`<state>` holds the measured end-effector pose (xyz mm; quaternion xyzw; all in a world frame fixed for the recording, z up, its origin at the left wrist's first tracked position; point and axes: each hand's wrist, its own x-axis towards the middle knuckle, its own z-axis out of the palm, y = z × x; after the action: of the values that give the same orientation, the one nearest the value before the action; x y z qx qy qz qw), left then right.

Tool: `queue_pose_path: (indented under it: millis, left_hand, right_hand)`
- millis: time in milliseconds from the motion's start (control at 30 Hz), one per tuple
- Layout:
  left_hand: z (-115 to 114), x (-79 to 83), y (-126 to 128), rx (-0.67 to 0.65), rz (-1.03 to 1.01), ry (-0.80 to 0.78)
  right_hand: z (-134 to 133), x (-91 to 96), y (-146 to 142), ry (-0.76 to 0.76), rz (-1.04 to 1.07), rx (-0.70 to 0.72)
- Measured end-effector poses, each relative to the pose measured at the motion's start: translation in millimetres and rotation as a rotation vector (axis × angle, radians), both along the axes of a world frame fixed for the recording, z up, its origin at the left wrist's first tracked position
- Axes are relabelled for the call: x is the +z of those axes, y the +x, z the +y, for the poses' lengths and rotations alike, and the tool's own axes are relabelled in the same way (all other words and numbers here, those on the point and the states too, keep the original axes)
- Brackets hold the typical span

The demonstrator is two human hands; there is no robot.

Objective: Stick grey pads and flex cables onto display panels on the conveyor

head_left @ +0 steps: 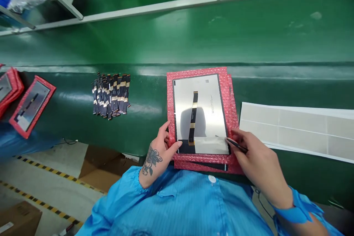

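In front of me a silver-backed display panel (200, 118) lies on red bubble-wrap sleeves (229, 118). A black flex cable (193, 114) with gold patches stands lengthwise on its back, its lower end by the black strip. My left hand (159, 153) grips the panel's lower left corner, thumb on top and fingers curled at the bubble wrap's side. At the lower right edge, my right hand (256, 158) holds black tweezers (237, 145), closed around them. Their tip is at the right end of a pale, glossy rectangular strip (211, 145) along the panel's bottom.
Several flex cables (110, 96) lie in a pile on the green table (149, 125) to the left. White sheets with pale labels (298, 129) lie at right. More panels in red sleeves (33, 105) sit at far left. A white rail (177, 5) runs along the back.
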<state>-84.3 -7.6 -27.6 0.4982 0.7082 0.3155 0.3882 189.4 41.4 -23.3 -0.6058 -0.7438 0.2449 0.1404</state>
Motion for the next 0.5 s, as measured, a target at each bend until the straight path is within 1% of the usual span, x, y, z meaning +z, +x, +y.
queue_pose_path:
  millis: [67, 133, 233, 300, 367, 400, 467, 500]
  left_hand:
    - [6.2, 2.0, 5.7, 0.069, -0.123, -0.036]
    - [9.8, 9.1, 11.8, 0.178, -0.316, -0.068]
    - [11.7, 29.3, 17.1, 0.376, -0.619, -0.137]
    - [15.1, 43.5, 13.0, 0.438, -0.725, -0.206]
    - [26.2, 53.8, -1.4, 0.427, -0.734, -0.269]
    - [36.2, 57.4, -12.7, 0.422, -0.706, -0.281]
    - [67.2, 62.7, -41.6, 0.440, -0.614, -0.241]
    - [88.2, 65.0, -57.3, 0.465, -0.561, -0.185]
  right_hand:
    - [4.7, 1.6, -4.2, -0.074, 0.085, -0.033]
    - [9.6, 5.2, -7.8, -0.133, 0.192, -0.062]
    - [12.1, 12.8, -13.8, -0.160, 0.363, -0.064]
    - [10.7, 19.4, -19.4, -0.165, 0.463, -0.016]
    - [8.8, 26.9, -25.2, -0.183, 0.561, 0.075]
    - [8.0, 30.6, -27.4, -0.183, 0.610, 0.120]
    - [6.8, 36.0, -28.2, -0.137, 0.687, 0.154]
    - [6.2, 36.7, -26.2, -0.084, 0.712, 0.128]
